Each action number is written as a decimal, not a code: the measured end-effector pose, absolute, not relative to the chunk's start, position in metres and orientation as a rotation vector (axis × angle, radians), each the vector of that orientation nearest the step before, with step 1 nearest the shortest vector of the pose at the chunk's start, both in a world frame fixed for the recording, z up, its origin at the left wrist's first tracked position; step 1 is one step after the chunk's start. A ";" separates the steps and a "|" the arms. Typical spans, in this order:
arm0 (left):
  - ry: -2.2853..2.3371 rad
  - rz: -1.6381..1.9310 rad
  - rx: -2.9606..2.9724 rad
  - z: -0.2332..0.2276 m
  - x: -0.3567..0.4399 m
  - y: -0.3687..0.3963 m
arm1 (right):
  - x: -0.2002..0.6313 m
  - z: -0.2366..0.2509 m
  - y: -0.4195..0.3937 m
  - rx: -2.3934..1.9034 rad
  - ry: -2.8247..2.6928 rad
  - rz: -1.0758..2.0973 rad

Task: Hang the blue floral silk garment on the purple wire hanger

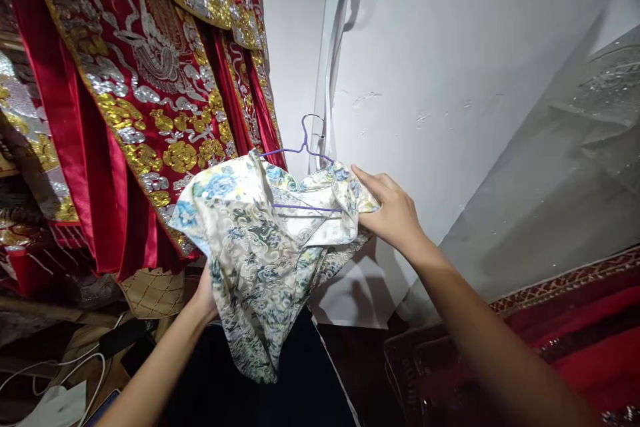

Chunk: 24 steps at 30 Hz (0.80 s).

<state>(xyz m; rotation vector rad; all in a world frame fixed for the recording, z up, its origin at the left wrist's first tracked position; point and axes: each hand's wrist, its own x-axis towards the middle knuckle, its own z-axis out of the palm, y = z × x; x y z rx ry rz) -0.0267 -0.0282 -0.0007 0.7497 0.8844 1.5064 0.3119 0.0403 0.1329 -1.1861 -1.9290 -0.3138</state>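
The right hand [393, 213] grips the right shoulder of a dress [260, 260], thumb on top and fingers curled under the bunched cloth. The left hand [206, 297] is mostly hidden behind the dress's lower left side; only the wrist and the heel of the palm show, pressed against the fabric, and I cannot tell whether it is clenched on the cloth or only propping it up.

The dress is held up in the air between the two hands, in front of a white wall [450, 67]. It is a glossy, satin-like fabric, cream with blue flowers, grey-green swirling clouds and touches of yellow. It hangs in soft folds, narrowing to a crumpled tail at the bottom. It sits on a thin lilac wire hanger [304, 147], whose hook rises above the collar and whose straight bar crosses the open neckline.

Just to the left hangs a red robe [135, 100] of shiny satin, thickly embroidered in raised gold and silver thread with scrolls and flowers along broad bands. Beside the hanger's hook a white strap [330, 80] hangs down the wall. To the lower right lies a dark red rug [575, 333] with a patterned border. At lower left white cables [75, 367] curl over clutter.
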 end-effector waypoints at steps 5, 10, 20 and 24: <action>1.147 1.408 0.809 -0.050 -0.011 -0.057 | 0.326 0.122 0.032 -1.286 -1.823 -0.328; 1.151 1.375 0.925 -0.058 0.019 -0.079 | 0.325 0.073 -0.002 -1.285 -1.695 -0.223; 1.072 1.343 0.682 -0.088 0.076 -0.107 | 0.225 -0.077 -0.078 -0.998 -1.023 1.202; 1.084 1.291 0.696 -0.079 0.069 -0.113 | 0.227 -0.069 -0.072 -0.969 -1.214 1.306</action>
